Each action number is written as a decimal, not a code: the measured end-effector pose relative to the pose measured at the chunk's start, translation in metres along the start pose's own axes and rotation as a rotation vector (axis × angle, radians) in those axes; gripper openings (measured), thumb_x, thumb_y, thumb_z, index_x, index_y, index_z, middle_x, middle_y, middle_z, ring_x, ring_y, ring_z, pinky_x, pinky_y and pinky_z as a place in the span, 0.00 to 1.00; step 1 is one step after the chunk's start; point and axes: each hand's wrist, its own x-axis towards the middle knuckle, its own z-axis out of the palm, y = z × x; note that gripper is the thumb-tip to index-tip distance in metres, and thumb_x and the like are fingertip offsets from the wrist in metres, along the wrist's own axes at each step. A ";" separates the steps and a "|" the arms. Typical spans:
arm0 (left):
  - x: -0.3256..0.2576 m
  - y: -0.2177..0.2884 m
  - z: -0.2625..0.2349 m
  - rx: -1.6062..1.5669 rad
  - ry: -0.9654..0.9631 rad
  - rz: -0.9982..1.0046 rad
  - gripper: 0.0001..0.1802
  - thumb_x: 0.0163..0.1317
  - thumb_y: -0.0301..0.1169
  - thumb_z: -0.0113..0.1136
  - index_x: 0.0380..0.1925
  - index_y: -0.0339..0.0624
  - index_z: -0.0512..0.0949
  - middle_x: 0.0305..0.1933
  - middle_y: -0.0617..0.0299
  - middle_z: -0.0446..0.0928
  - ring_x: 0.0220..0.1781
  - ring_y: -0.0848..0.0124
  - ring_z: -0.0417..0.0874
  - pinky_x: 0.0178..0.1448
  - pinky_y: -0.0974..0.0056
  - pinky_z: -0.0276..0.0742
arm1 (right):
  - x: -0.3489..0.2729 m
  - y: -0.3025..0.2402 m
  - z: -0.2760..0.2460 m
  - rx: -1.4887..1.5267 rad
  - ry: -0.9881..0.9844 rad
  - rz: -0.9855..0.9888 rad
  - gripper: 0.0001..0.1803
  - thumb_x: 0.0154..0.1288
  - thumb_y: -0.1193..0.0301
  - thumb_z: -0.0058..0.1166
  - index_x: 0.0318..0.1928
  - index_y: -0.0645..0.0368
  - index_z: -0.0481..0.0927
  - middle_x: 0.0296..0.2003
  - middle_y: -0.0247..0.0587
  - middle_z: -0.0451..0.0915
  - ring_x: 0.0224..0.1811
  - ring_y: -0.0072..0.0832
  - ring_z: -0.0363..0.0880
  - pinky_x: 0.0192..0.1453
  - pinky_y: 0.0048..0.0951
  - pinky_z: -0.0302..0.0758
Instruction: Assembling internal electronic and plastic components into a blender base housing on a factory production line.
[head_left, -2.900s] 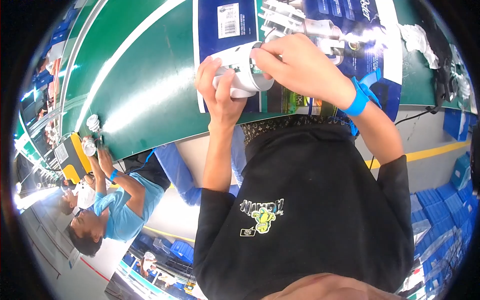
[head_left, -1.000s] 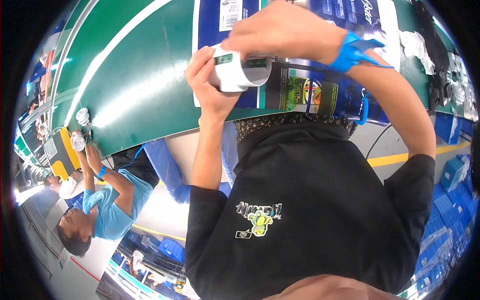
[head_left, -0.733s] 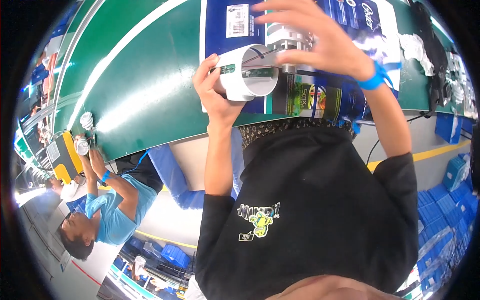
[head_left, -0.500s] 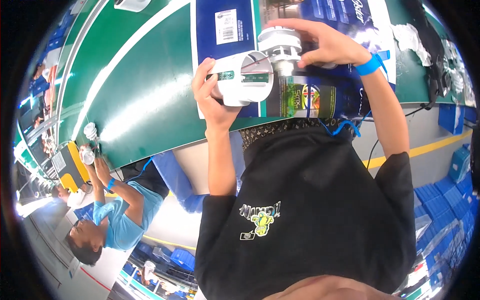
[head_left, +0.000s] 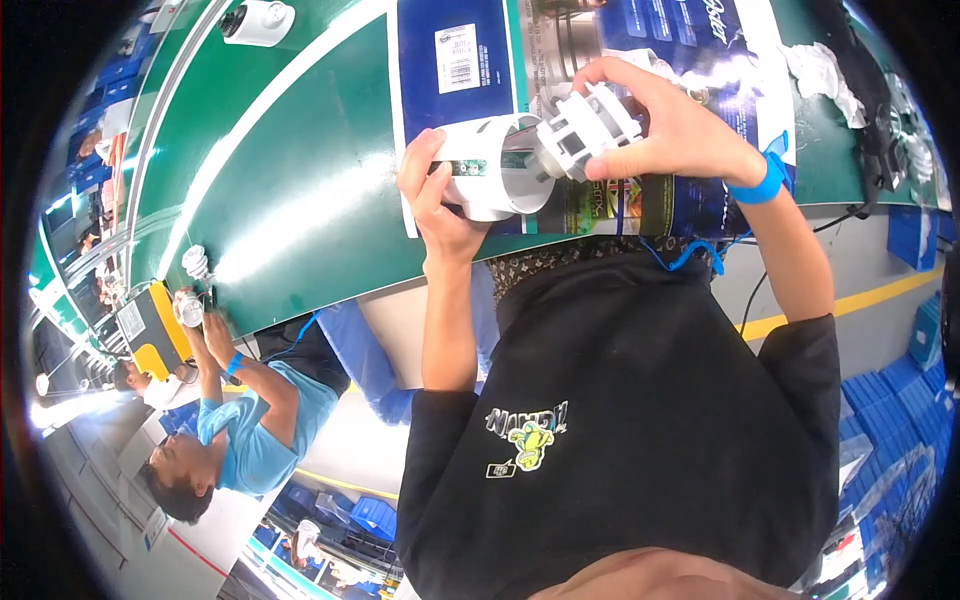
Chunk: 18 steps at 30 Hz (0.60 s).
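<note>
My left hand (head_left: 438, 195) is closed around a white cylindrical appliance housing (head_left: 495, 190), whose open end faces right. Through a slot in its side a green circuit board (head_left: 470, 168) shows. In my right hand (head_left: 665, 125) is a white motor assembly (head_left: 590, 130) with a ribbed plastic frame, gripped between thumb and fingers. It is tilted, its narrower metal end pointing at the mouth of the housing. That end is right at the opening; whether it is inside I cannot tell. Both parts are held above a flattened printed carton (head_left: 465, 115).
The carton lies on a green workbench (head_left: 330, 200). Another white housing (head_left: 258, 22) lies at the far left. A crumpled white bag (head_left: 825, 85) and a dark cloth-like item (head_left: 870, 110) are at right. A co-worker in a blue shirt (head_left: 265, 430) handles similar parts at left, by a yellow box (head_left: 155, 325).
My right hand has turned the motor assembly from upright to tilted, its metal end now toward the housing's opening. The housing has shifted slightly right. The view has moved a little.
</note>
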 end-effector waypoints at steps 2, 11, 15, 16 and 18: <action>0.001 0.002 0.002 0.010 -0.002 -0.012 0.39 0.41 0.30 0.76 0.50 0.42 0.61 0.57 0.44 0.69 0.58 0.51 0.73 0.61 0.52 0.69 | -0.003 -0.003 0.010 0.006 0.062 0.020 0.36 0.46 0.64 0.71 0.55 0.55 0.68 0.44 0.36 0.73 0.43 0.23 0.73 0.46 0.26 0.73; 0.000 0.001 -0.001 -0.005 -0.038 -0.080 0.46 0.36 0.32 0.79 0.53 0.42 0.59 0.57 0.43 0.68 0.56 0.51 0.74 0.59 0.53 0.71 | -0.001 -0.047 0.011 -0.506 0.089 -0.607 0.35 0.38 0.78 0.68 0.52 0.52 0.73 0.52 0.42 0.71 0.54 0.43 0.72 0.52 0.36 0.75; -0.001 -0.001 -0.001 -0.040 0.004 -0.058 0.45 0.39 0.33 0.79 0.54 0.44 0.59 0.57 0.44 0.69 0.56 0.52 0.74 0.57 0.53 0.73 | 0.005 -0.044 0.029 -0.710 0.068 -0.826 0.23 0.48 0.77 0.56 0.48 0.48 0.72 0.50 0.41 0.71 0.54 0.42 0.72 0.52 0.35 0.76; -0.001 -0.001 -0.001 -0.049 0.005 -0.054 0.44 0.39 0.33 0.78 0.54 0.44 0.59 0.57 0.44 0.69 0.56 0.52 0.74 0.57 0.53 0.73 | 0.006 -0.034 0.030 -0.732 0.083 -0.840 0.20 0.52 0.75 0.52 0.48 0.47 0.73 0.51 0.40 0.71 0.56 0.42 0.71 0.55 0.37 0.75; 0.002 -0.001 0.002 -0.012 0.013 -0.039 0.41 0.41 0.31 0.77 0.53 0.44 0.60 0.56 0.46 0.70 0.57 0.52 0.74 0.59 0.52 0.72 | 0.007 -0.021 0.035 -0.740 0.109 -0.838 0.21 0.52 0.75 0.52 0.48 0.47 0.73 0.51 0.40 0.71 0.56 0.41 0.71 0.56 0.37 0.74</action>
